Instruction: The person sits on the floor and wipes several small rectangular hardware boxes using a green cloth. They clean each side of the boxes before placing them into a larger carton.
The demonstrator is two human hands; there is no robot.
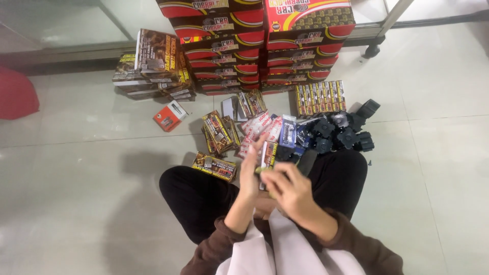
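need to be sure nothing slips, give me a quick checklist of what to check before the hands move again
1. Left hand on the small box: ok.
2. Right hand also at the box: ok, exact grip cannot tell.
3. Box flap open or shut: cannot tell, blurred.
4. Loose packets on the floor within reach: ok.
5. Black parts pile lies apart from the hands: ok.
6. Red carton stack upright: ok.

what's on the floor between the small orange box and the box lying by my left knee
Nothing: in the head view, bare tile floor separates the orange box from the brown-and-yellow box.
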